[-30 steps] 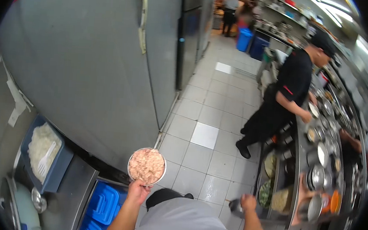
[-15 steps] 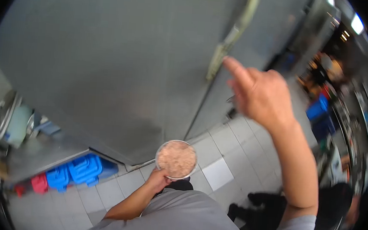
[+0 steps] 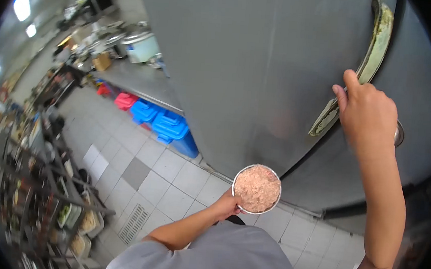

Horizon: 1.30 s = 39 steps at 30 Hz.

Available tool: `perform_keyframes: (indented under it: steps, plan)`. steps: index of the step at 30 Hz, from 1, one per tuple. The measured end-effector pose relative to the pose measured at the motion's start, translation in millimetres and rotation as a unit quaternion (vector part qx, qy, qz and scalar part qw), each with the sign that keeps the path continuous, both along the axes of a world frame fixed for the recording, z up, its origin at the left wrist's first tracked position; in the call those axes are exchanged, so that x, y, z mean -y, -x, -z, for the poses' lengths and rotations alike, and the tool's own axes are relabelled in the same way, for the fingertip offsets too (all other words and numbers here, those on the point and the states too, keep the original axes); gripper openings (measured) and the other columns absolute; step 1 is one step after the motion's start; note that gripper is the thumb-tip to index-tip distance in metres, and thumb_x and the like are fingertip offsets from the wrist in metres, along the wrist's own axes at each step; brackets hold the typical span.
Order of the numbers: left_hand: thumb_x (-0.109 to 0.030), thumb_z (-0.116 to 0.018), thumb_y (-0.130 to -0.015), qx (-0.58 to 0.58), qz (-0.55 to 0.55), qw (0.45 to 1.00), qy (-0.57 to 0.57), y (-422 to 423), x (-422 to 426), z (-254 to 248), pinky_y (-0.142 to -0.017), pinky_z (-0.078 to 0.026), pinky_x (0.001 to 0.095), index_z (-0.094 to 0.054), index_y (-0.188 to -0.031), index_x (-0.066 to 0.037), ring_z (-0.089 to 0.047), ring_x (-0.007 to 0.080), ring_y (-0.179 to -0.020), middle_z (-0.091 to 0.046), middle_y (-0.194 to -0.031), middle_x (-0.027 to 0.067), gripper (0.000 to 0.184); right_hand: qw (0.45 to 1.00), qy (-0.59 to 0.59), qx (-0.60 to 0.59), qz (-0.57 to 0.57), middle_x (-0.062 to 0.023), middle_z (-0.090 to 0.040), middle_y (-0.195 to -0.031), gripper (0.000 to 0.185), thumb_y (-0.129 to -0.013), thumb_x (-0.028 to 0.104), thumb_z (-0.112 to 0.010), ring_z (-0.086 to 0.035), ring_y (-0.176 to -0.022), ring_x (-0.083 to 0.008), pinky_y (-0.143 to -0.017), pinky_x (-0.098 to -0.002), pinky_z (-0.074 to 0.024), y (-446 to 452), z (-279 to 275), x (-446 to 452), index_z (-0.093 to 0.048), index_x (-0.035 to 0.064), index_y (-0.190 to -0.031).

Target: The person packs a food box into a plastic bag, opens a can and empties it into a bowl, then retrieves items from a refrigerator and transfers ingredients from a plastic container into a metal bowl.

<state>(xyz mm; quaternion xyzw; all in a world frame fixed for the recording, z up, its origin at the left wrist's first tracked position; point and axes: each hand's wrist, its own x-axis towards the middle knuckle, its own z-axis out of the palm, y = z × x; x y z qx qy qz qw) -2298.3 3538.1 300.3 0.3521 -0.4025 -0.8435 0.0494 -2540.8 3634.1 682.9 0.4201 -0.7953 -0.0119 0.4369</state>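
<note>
A round metal bowl [image 3: 233, 190] filled with pale pink minced food [image 3: 257, 188] is held low in front of my body. My left hand [image 3: 228, 205] grips its rim from the lower left, thumb over the edge. Higher up on the right, my right hand [image 3: 369, 113] is wrapped round the long, worn greenish handle [image 3: 378, 43] of a large grey metal door [image 3: 231, 60]. A dark gap runs along the door's edge below the handle.
Blue lidded bins [image 3: 170, 126] and a red one [image 3: 125, 100] stand under a steel counter [image 3: 138, 80] with a large pot [image 3: 142, 45]. A rack [image 3: 64, 193] with food tubs is at the lower left. A drain grate [image 3: 134, 224] lies in the tiled floor.
The view has swung round towards the door and counter. My right hand, low at first, rose with a finger out and has closed on the handle. My left hand still holds the bowl.
</note>
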Motion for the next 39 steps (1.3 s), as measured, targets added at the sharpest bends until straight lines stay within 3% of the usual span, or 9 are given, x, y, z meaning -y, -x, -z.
perform_keyframes:
  steps: [4, 8, 14, 22, 27, 32, 34, 36, 39]
  plan:
    - [0.002, -0.05, -0.085, -0.02, -0.155, 0.987, -0.04, -32, -82, 16, -0.053, -0.054, 0.0249, -0.041, -0.147, -0.004, -0.073, 0.0222, -0.073, -0.07, -0.103, 0.0151, 0.063, 0.995, -0.038, 0.041, -0.078, -0.0096, -0.066, -0.069, 0.032, -0.098, 0.042, -0.069, -0.072, -0.064, -0.0288, -0.056, -0.0405, -0.0534, -10, -3, -40, -0.054, 0.014, -0.095]
    - [0.001, -0.051, -0.086, -0.038, -0.309, 0.947, -0.081, -73, -162, 21, -0.052, -0.053, 0.0255, -0.047, -0.141, 0.001, -0.072, 0.0238, -0.073, -0.071, -0.104, 0.0162, 0.055, 0.961, -0.02, -0.008, -0.276, -0.004, -0.053, -0.064, 0.049, -0.085, 0.048, -0.079, -0.06, -0.052, -0.0242, -0.053, -0.0385, -0.0456, -24, 22, -84, -0.064, 0.0174, -0.121]
    - [-0.001, -0.049, -0.086, -0.008, -0.494, 0.866, -0.08, -140, -251, 21, -0.05, -0.051, 0.0252, -0.053, -0.127, 0.007, -0.071, 0.0235, -0.072, -0.071, -0.101, 0.0178, 0.042, 0.739, -0.152, 0.176, -0.632, -0.003, -0.055, -0.061, 0.053, -0.084, 0.047, -0.081, -0.055, -0.05, -0.0248, -0.054, -0.038, -0.045, -27, 76, -101, -0.072, 0.0164, -0.127]
    - [-0.001, -0.047, -0.084, -0.05, -0.637, 0.759, -0.123, -227, -266, 45, -0.05, -0.051, 0.0252, -0.052, -0.124, 0.005, -0.067, 0.0231, -0.066, -0.07, -0.097, 0.0174, 0.041, 0.72, -0.07, 0.296, -0.624, -0.011, -0.076, -0.092, 0.059, -0.081, 0.061, -0.081, -0.066, -0.065, -0.0228, -0.06, -0.0334, -0.0493, 50, 123, -96, -0.077, 0.0083, -0.107]
    - [-0.001, -0.047, -0.083, -0.066, -0.664, 0.742, -0.056, -252, -240, 34, -0.053, -0.052, 0.0251, -0.051, -0.126, 0.005, -0.064, 0.024, -0.072, -0.068, -0.105, 0.0173, 0.044, 0.706, 0.108, 0.462, -0.526, 0.008, -0.042, -0.08, 0.077, -0.092, 0.076, -0.062, -0.038, -0.064, -0.0045, -0.055, -0.0241, -0.03, 140, 72, -135, -0.068, 0.0042, -0.117]
    - [0.0, -0.047, -0.08, -0.057, -0.669, 0.739, -0.057, -261, -224, 39, -0.053, -0.054, 0.0242, -0.049, -0.136, 0.006, -0.068, 0.0269, -0.081, -0.068, -0.109, 0.0207, 0.057, 0.5, 0.151, 0.659, -0.542, 0.0093, -0.032, -0.069, 0.057, -0.107, 0.058, -0.048, -0.027, -0.059, -0.0022, -0.055, -0.0216, -0.022, 208, 40, -176, -0.063, 0.003, -0.106]
    - [0.0, -0.047, -0.078, -0.075, -0.678, 0.729, -0.062, -268, -222, 53, -0.054, -0.056, 0.0238, -0.049, -0.138, 0.005, -0.071, 0.0296, -0.089, -0.068, -0.112, 0.0209, 0.061, 0.5, 0.113, 0.654, -0.557, 0.0085, -0.034, -0.066, 0.054, -0.106, 0.056, -0.053, -0.029, -0.057, -0.0029, -0.055, -0.0221, -0.0231, 228, 49, -183, -0.062, 0.0031, -0.102]
    - [0.0, -0.047, -0.076, -0.06, -0.671, 0.732, -0.103, -276, -218, 66, -0.053, -0.057, 0.0229, -0.045, -0.144, 0.004, -0.071, 0.0343, -0.099, -0.066, -0.118, 0.0249, 0.069, 0.638, 0.068, 0.577, -0.505, 0.0084, -0.035, -0.064, 0.052, -0.104, 0.055, -0.059, -0.032, -0.058, -0.0035, -0.056, -0.023, -0.0246, 232, 57, -185, -0.061, 0.0034, -0.099]
    - [0.0, -0.047, -0.076, -0.032, -0.647, 0.751, -0.125, -258, -203, 81, -0.053, -0.055, 0.0221, -0.045, -0.143, 0.006, -0.067, 0.0277, -0.079, -0.066, -0.116, 0.0229, 0.067, 0.639, 0.07, 0.592, -0.486, 0.0076, -0.039, -0.061, 0.057, -0.099, 0.059, -0.066, -0.032, -0.057, -0.0044, -0.056, -0.0241, -0.025, 231, 76, -181, -0.062, 0.0022, -0.095]
